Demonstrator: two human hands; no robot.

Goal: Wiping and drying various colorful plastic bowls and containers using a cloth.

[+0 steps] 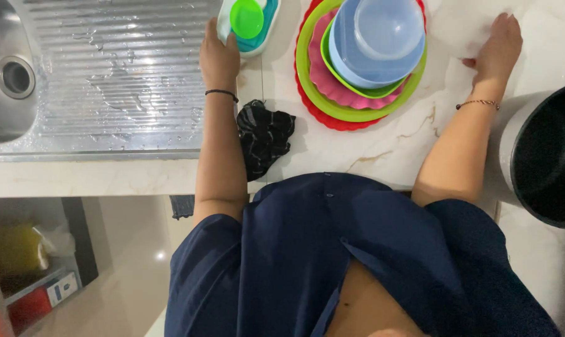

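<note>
1. The wet steel draining board (117, 75) lies bare just beyond the left fingers, so as far as I can judge the washing-up is finished; the sink bowl (11, 81) sits well past it, farther from the fingers.
2. A stack of plastic dishes (360, 62) stands between the two hands: red plate at the bottom, then green, pink and lime ones, with a blue bowl on top. It looks gathered but not yet put away.
3. A large black pot (548, 156) sits on the wrist side of the right fingers, near the counter's edge, crowding that forearm.
4. A dark striped cloth (265, 137) lies crumpled behind the left fingers, just beside the forearm.
5. The left hand (219, 59) has its fingers wrapped round the edge of a small white and teal dish (260, 37), which carries a bright green round piece (247, 19) just ahead of the fingertips.
6. The right hand (498, 47) lies flat on the marble counter (388, 150), fingers spread and holding nothing; whether something thin lies under the palm I cannot tell.
</note>
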